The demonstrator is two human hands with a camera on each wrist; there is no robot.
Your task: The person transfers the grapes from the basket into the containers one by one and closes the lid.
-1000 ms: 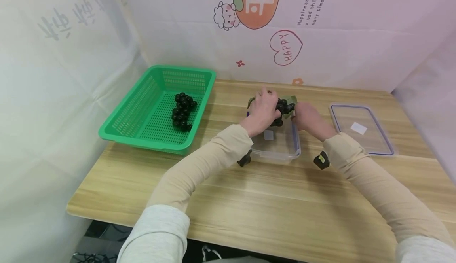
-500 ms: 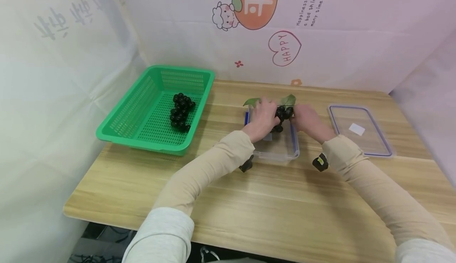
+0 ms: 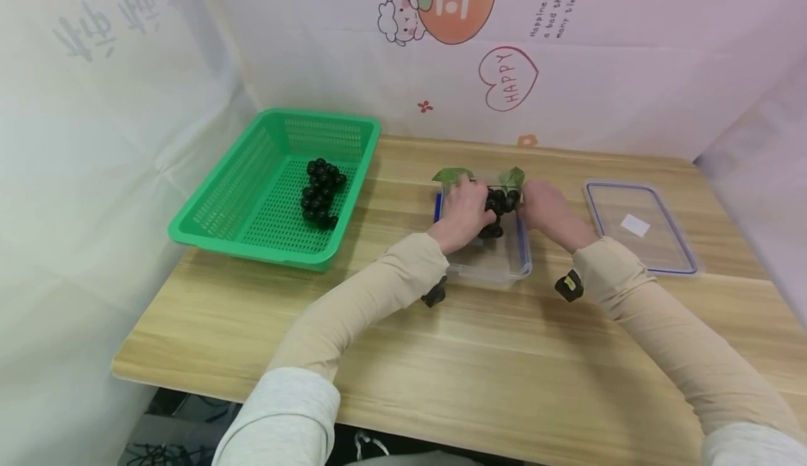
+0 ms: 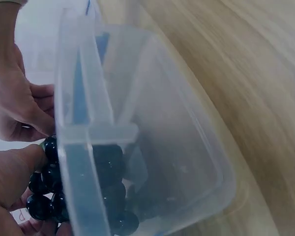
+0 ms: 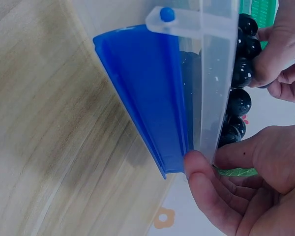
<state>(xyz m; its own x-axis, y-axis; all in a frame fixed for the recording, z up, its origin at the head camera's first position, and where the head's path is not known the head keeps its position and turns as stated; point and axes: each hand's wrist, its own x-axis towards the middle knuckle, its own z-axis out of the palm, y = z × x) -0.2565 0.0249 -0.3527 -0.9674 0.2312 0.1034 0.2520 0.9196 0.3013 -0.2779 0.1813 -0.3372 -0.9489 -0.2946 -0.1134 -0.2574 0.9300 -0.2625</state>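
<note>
On wooden table (image 3: 441,354), centre frame: left hand (image 3: 465,208) and right hand (image 3: 546,208), fingers curled, holding grape bunch (image 3: 498,207) inside clear box (image 3: 498,259).

Both hands have lowered the grape bunch (image 3: 498,207) down into the clear container (image 3: 504,263).

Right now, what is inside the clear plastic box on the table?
A bunch of dark grapes with green leaves sits in the clear box, held between both hands. Their fingers hide its sides.

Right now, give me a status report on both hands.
Left hand and right hand both grip grape bunch over clear container. Nothing blocking.
</note>
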